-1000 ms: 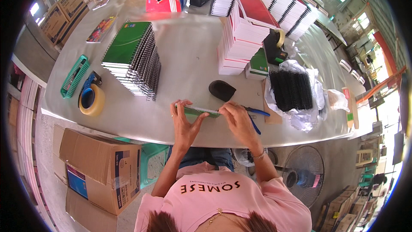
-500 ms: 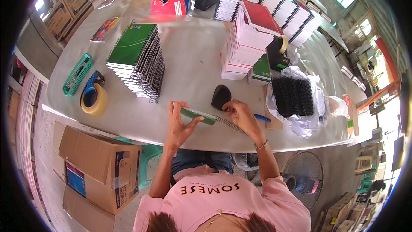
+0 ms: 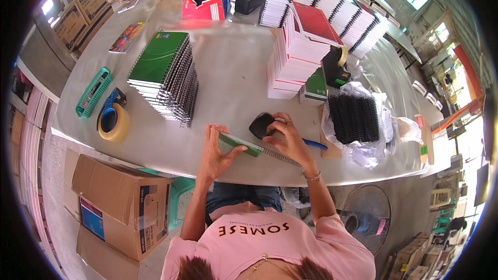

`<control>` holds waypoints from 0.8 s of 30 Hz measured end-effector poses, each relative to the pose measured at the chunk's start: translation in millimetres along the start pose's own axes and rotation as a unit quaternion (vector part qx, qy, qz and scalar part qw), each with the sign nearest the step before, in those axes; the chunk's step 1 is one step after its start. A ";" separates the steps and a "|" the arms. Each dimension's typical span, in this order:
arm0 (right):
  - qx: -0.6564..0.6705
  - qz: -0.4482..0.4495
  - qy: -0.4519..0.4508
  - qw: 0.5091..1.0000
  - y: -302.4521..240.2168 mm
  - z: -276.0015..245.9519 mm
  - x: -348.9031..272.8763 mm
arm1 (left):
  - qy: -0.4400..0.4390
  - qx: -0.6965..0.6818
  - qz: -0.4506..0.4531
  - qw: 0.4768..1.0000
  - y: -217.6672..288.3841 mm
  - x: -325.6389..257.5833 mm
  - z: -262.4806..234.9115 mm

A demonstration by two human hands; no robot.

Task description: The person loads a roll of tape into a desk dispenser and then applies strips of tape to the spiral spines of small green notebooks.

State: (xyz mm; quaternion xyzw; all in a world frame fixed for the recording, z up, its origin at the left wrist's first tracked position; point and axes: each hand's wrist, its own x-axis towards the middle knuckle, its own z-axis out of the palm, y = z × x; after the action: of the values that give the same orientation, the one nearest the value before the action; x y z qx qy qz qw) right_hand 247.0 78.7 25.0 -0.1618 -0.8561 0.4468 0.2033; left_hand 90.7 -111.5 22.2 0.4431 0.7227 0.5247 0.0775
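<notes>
Near the tabletop's [image 3: 223,72] front edge, the left grip [image 3: 215,155] is pinching a notebook [image 3: 252,151], its coil [image 3: 280,157] seemingly being threaded. The right grip [image 3: 288,137] is resting half-curled at a black pad [image 3: 259,126], hold unclear; threading further is probably calling for steadiness.

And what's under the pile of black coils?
Crumpled white wrapping shows around the black coils, with a flat brown piece poking out at lower left. Whatever lies directly beneath the coils is covered.
</notes>
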 end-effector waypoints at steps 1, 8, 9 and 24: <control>0.105 0.043 -0.028 0.993 -4.3 -4.1 -1.1 | 0.000 -0.010 -0.009 1.000 -1.5 -0.7 1.2; 0.479 0.107 -0.127 0.862 -8.2 -19.7 -20.1 | 0.006 -0.026 -0.006 1.000 -6.6 -1.9 8.7; 0.520 0.100 -0.121 0.840 -9.4 -21.1 -23.9 | 0.005 -0.028 -0.007 1.000 -7.7 -2.4 9.0; 0.394 0.027 -0.219 0.892 -20.5 -52.9 -30.8 | 0.013 -0.040 0.014 0.999 -8.4 -3.8 13.1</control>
State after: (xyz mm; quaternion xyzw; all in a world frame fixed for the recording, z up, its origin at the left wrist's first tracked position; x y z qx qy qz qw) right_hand 297.8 90.3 63.2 0.0104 -0.6277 0.7770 0.0459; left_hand 95.8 -105.6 8.1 0.4427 0.6960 0.5600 0.0781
